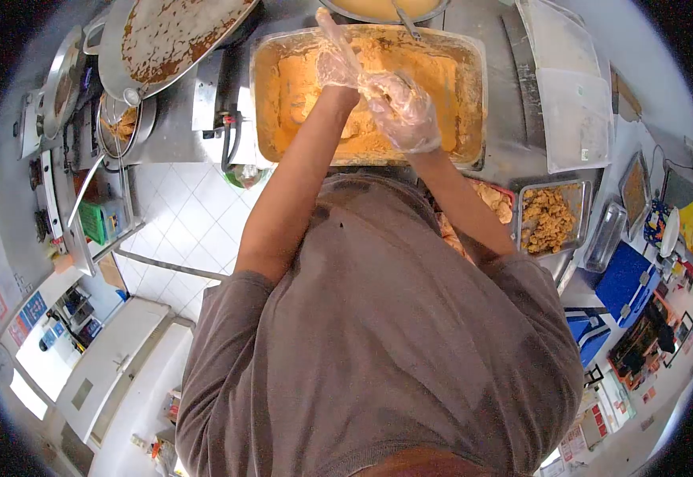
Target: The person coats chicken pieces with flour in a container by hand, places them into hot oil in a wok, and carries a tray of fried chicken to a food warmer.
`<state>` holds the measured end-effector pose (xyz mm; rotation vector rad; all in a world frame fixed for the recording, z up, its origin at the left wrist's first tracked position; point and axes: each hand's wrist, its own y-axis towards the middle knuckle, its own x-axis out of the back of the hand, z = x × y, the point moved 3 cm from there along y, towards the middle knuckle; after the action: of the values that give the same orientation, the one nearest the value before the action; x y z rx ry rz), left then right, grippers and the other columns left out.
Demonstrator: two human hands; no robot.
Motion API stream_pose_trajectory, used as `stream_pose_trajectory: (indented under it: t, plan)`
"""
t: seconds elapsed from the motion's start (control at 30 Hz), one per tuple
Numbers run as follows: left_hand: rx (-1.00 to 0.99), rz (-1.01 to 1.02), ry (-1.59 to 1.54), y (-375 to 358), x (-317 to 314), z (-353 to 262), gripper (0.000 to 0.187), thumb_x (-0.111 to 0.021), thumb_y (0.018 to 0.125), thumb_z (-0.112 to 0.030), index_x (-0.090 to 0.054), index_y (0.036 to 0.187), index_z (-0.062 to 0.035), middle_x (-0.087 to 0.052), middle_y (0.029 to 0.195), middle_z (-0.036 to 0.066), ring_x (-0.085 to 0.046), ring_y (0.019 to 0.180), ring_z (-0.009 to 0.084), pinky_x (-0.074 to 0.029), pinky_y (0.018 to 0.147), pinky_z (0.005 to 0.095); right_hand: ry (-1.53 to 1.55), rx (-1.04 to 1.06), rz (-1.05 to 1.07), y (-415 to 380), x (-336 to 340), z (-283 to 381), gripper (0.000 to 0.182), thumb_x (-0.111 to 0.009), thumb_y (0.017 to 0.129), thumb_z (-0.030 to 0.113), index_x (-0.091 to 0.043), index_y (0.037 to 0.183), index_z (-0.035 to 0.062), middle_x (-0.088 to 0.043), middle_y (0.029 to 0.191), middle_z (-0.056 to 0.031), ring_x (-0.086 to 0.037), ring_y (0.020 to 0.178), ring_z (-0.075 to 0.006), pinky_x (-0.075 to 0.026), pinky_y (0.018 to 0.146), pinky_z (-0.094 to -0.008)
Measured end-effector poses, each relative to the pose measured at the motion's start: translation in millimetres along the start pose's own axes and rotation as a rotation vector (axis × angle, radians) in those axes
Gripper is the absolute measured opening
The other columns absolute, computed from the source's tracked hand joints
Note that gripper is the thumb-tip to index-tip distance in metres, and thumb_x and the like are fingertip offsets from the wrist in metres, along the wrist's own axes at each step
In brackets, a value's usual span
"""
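My left hand (337,70), in a clear plastic glove, is closed above the orange breading in a large metal tray (480,87). A long, pale, coated strip (340,38) runs from beyond the tray's far rim down between my two hands. My right hand (403,110), gloved the same way and dusted with orange crumbs, curls its fingers at the strip's near end, right beside my left hand. Its palm side is partly hidden. Loose breading (434,75) covers the tray floor, with clumps under my hands.
A bowl of pale batter (378,8) with a utensil stands behind the tray. At left are a big pan of dark oil (179,40) and a strainer basket (120,123) of fried pieces. Fried pieces fill a tray (553,219) at right. Clear plastic containers (573,103) stand nearby.
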<state>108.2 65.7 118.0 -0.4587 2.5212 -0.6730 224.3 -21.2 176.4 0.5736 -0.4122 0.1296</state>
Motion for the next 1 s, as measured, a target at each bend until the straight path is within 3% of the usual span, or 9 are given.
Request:
stream_pose_trajectory:
  t: [0.2, 0.3, 0.4, 0.53, 0.6, 0.7, 0.8, 0.93, 1.0]
  plan:
    - [-0.846, -0.084, 0.941, -8, 3, -5, 0.06, -0.027, 0.102, -0.026, 0.003, 0.148, -0.0029, -0.021, 0.148, 0.029, -0.052, 0.112, 0.0394, -0.045, 0.09, 0.0411, 0.096, 0.03, -0.012, -13, -17, 7, 0.019, -0.063, 0.084, 0.009, -0.062, 0.102, 0.0038, -0.065, 0.098, -0.0144, -0.063, 0.088, -0.0329, -0.052, 0.074, -0.0387]
    - [-0.325, 0.037, -0.318, -6, 5, -6, 0.067, -0.046, 0.091, -0.059, -0.044, 0.132, -0.0061, -0.052, 0.122, 0.012, -0.053, 0.099, 0.0243, -0.042, 0.088, 0.0434, 0.078, -0.05, 0.01, -17, -13, 6, 0.018, -0.062, 0.085, 0.011, -0.063, 0.101, 0.0032, -0.065, 0.099, -0.0142, -0.063, 0.089, -0.0324, -0.052, 0.075, -0.0379]
    - [-0.353, 0.174, -0.158, 17, 39, -5, 0.087, -0.036, 0.084, -0.076, -0.042, 0.132, -0.0043, -0.049, 0.124, 0.013, -0.045, 0.111, 0.0296, -0.026, 0.101, 0.0507, 0.02, -0.131, 0.027, -24, 3, -5, 0.018, -0.062, 0.085, 0.012, -0.064, 0.102, 0.0039, -0.066, 0.101, -0.0139, -0.063, 0.09, -0.0311, -0.053, 0.076, -0.0364]
    - [-0.426, 0.004, 1.714, 26, 117, -5, 0.057, -0.037, 0.093, -0.055, -0.058, 0.112, -0.0049, -0.063, 0.1, 0.022, -0.062, 0.094, 0.0352, -0.046, 0.083, 0.044, -0.071, -0.417, 0.012, -73, 13, -88, 0.02, -0.058, 0.088, 0.012, -0.065, 0.105, 0.0057, -0.068, 0.099, -0.015, -0.066, 0.089, -0.0285, -0.053, 0.075, -0.0345]
    - [-0.494, 0.028, 1.881, 42, 160, 38, 0.048, -0.042, 0.095, -0.046, -0.059, 0.109, -0.0036, -0.064, 0.098, 0.023, -0.063, 0.092, 0.0354, -0.049, 0.08, 0.0431, -0.334, -0.72, 0.162, -100, 17, -133, 0.022, -0.056, 0.09, 0.016, -0.065, 0.107, 0.0055, -0.068, 0.099, -0.0164, -0.066, 0.09, -0.0299, -0.053, 0.077, -0.036]
    - [-0.471, -0.041, 1.556, 30, 183, 47, 0.04, -0.046, 0.094, -0.037, -0.06, 0.107, -0.0017, -0.064, 0.1, 0.022, -0.062, 0.094, 0.0343, -0.048, 0.08, 0.0437, 0.081, -1.326, 0.053, -104, 25, -140, 0.024, -0.057, 0.091, 0.025, -0.066, 0.107, 0.0101, -0.069, 0.09, -0.0104, -0.064, 0.068, -0.0203, -0.051, 0.063, -0.033]
    - [-0.613, 0.046, 1.649, 17, 184, 49, 0.037, -0.049, 0.093, -0.034, -0.06, 0.107, -0.0013, -0.064, 0.097, 0.022, -0.062, 0.092, 0.0363, -0.048, 0.078, 0.0445, -0.463, -0.972, 0.128, -129, 20, -198, 0.023, -0.056, 0.091, 0.028, -0.067, 0.102, 0.0105, -0.067, 0.08, -0.0103, -0.061, 0.059, -0.0194, -0.048, 0.054, -0.0313]
    - [-0.594, -0.043, 1.638, 10, 157, 36, 0.037, -0.051, 0.092, -0.034, -0.06, 0.106, -0.0009, -0.065, 0.09, 0.023, -0.062, 0.087, 0.0393, -0.048, 0.076, 0.046, -0.115, -1.165, -0.092, -140, -6, -241, 0.034, -0.05, 0.093, 0.035, -0.065, 0.107, 0.0074, -0.066, 0.094, -0.0207, -0.063, 0.083, -0.0375, -0.049, 0.073, -0.0453]
    - [-0.514, -0.131, 1.506, 23, 161, 40, 0.039, -0.052, 0.091, -0.037, -0.061, 0.106, -0.0013, -0.064, 0.091, 0.023, -0.061, 0.087, 0.0395, -0.048, 0.077, 0.046, 0.159, -1.256, -0.041, -82, 5, -154, 0.036, -0.05, 0.092, 0.039, -0.065, 0.104, 0.0079, -0.066, 0.092, -0.0207, -0.063, 0.081, -0.0371, -0.048, 0.072, -0.0471]
